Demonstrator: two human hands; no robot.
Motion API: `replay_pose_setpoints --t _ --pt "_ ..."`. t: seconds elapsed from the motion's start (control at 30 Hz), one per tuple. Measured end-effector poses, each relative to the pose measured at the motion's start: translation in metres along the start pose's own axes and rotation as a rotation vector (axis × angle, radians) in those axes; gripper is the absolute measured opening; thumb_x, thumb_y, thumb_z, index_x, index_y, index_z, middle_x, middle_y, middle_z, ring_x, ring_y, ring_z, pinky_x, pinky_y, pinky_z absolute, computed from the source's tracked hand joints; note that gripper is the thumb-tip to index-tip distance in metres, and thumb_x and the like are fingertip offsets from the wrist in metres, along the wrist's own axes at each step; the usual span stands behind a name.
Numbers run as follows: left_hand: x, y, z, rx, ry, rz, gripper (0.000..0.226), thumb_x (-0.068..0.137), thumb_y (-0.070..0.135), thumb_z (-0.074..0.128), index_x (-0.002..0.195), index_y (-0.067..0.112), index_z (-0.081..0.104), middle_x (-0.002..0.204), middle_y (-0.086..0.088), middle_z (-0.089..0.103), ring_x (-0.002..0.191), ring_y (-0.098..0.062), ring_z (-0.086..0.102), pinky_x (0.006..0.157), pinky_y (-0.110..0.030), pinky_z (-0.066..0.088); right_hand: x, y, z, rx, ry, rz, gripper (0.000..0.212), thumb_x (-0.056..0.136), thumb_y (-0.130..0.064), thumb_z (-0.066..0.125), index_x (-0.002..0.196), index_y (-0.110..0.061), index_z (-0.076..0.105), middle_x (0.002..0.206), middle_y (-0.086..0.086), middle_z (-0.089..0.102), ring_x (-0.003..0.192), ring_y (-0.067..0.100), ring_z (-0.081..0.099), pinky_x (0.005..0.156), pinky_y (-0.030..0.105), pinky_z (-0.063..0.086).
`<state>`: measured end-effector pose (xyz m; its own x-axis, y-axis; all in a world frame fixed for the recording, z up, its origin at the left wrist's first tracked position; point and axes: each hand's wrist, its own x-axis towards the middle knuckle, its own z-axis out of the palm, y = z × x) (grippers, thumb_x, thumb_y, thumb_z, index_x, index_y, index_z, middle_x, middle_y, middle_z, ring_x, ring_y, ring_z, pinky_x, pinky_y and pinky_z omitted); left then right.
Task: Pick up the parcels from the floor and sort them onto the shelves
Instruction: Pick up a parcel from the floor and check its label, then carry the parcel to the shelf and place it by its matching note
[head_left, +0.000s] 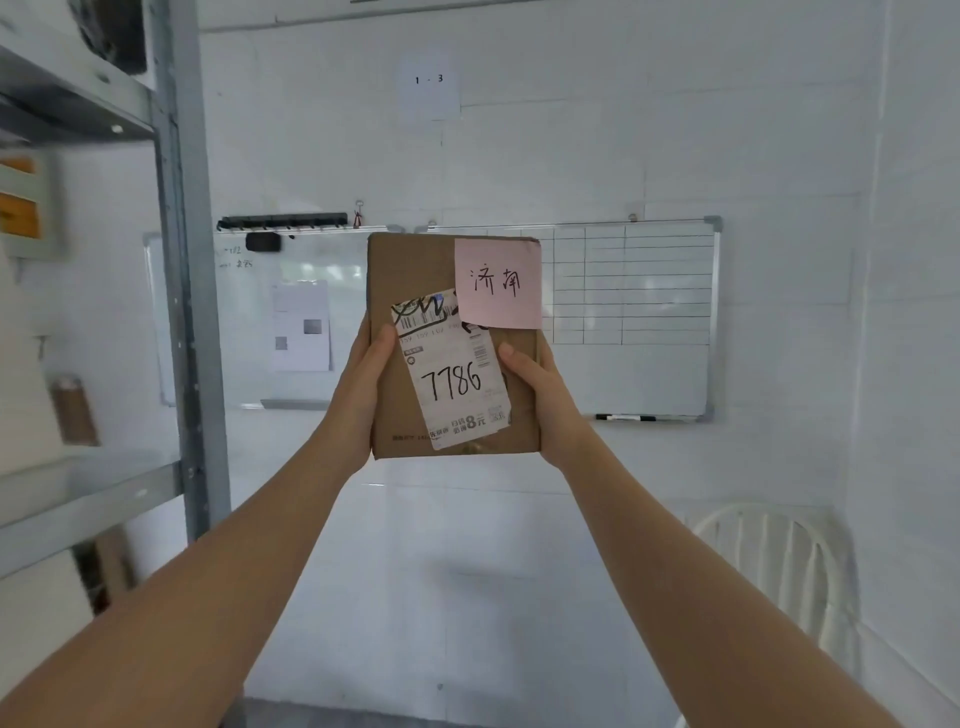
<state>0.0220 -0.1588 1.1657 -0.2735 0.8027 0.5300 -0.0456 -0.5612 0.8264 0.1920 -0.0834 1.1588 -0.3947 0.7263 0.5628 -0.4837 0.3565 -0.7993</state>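
A brown cardboard parcel (410, 275) is held upright in front of me at arm's length, face toward the camera. It carries a white shipping label (457, 384) with "7786" written by hand and a pink sticky note (497, 283) with handwritten characters at its top right. My left hand (363, 384) grips the parcel's left edge with the thumb on the front. My right hand (540, 400) grips the right edge the same way. A grey metal shelf rack (179, 260) stands at the left.
The rack's shelves (88, 499) hold blurred boxes and a small brown parcel (75, 410). Two whiteboards (649, 322) hang on the white wall behind the parcel, under a paper sign (428, 85) marked "1 - 3". A white chair (779, 566) stands at the lower right.
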Motion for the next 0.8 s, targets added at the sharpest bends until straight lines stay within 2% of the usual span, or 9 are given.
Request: replay_pose_setpoints --t 0.13,0.23,0.3,0.47,0.57,0.63,0.73,0.8 --pt "-0.036 0.018 -0.011 0.094 0.092 0.068 0.048 0.092 0.049 0.04 0.138 0.038 0.039 0.118 0.01 0.066 0.101 -0.011 0.067 0.072 -0.028 0.057 -0.009 0.003 0.02 0.067 -0.09 0.042 0.065 0.085 -0.023 0.064 0.145 -0.025 0.038 0.114 0.004 0.069 0.087 0.017 0.074 0.067 0.035 0.06" --pt "-0.073 0.039 -0.016 0.113 0.238 0.079 0.042 0.093 0.048 0.042 0.132 0.036 0.045 0.107 0.013 0.069 0.094 -0.01 0.068 0.069 -0.028 0.056 -0.022 -0.001 0.044 0.114 -0.192 0.073 0.062 0.09 -0.019 0.062 0.146 -0.025 0.037 0.12 0.008 0.067 0.086 0.017 0.073 0.066 0.034 0.06" --pt "-0.102 0.055 -0.018 0.131 0.342 0.084 0.039 0.092 0.049 0.043 0.129 0.036 0.048 0.1 0.013 0.07 0.088 -0.01 0.069 0.065 -0.028 0.056 -0.034 -0.004 0.062 0.139 -0.265 0.091 0.062 0.09 -0.02 0.063 0.146 -0.026 0.037 0.128 0.012 0.064 0.088 0.018 0.072 0.066 0.033 0.06" --pt "-0.181 0.098 -0.033 0.217 0.531 0.142 0.042 0.093 0.046 0.042 0.133 0.036 0.044 0.1 0.014 0.07 0.087 -0.007 0.07 0.066 -0.028 0.057 -0.076 -0.01 0.119 0.268 -0.444 0.179 0.071 0.081 -0.026 0.068 0.146 -0.028 0.038 0.132 0.015 0.062 0.086 0.017 0.073 0.063 0.029 0.06" --pt "-0.236 0.129 -0.048 0.287 0.671 0.189 0.044 0.093 0.046 0.042 0.136 0.035 0.043 0.105 0.014 0.069 0.091 -0.007 0.068 0.069 -0.028 0.056 -0.107 -0.013 0.169 0.353 -0.573 0.207 0.079 0.077 -0.029 0.07 0.147 -0.029 0.036 0.135 0.014 0.06 0.097 0.022 0.071 0.07 0.033 0.06" --pt "-0.274 0.153 -0.058 0.34 0.764 0.222 0.043 0.094 0.044 0.041 0.135 0.034 0.043 0.105 0.015 0.068 0.089 -0.004 0.068 0.069 -0.026 0.056 -0.13 -0.017 0.207 0.406 -0.659 0.24 0.085 0.073 -0.031 0.073 0.148 -0.032 0.034 0.137 0.013 0.058 0.107 0.028 0.067 0.078 0.04 0.059" --pt "-0.334 0.195 -0.072 0.413 0.883 0.254 0.039 0.094 0.043 0.041 0.131 0.032 0.045 0.1 0.016 0.07 0.084 -0.002 0.07 0.067 -0.025 0.056 -0.171 -0.028 0.268 0.484 -0.776 0.283 0.084 0.074 -0.029 0.071 0.148 -0.033 0.033 0.14 0.012 0.056 0.117 0.033 0.062 0.089 0.048 0.056" --pt "-0.376 0.224 -0.08 0.458 0.956 0.283 0.033 0.095 0.041 0.041 0.126 0.033 0.048 0.093 0.018 0.073 0.082 -0.003 0.071 0.064 -0.024 0.057 -0.2 -0.04 0.309 0.541 -0.857 0.292 0.083 0.075 -0.028 0.07 0.149 -0.031 0.033 0.14 0.012 0.057 0.118 0.033 0.062 0.091 0.048 0.055"
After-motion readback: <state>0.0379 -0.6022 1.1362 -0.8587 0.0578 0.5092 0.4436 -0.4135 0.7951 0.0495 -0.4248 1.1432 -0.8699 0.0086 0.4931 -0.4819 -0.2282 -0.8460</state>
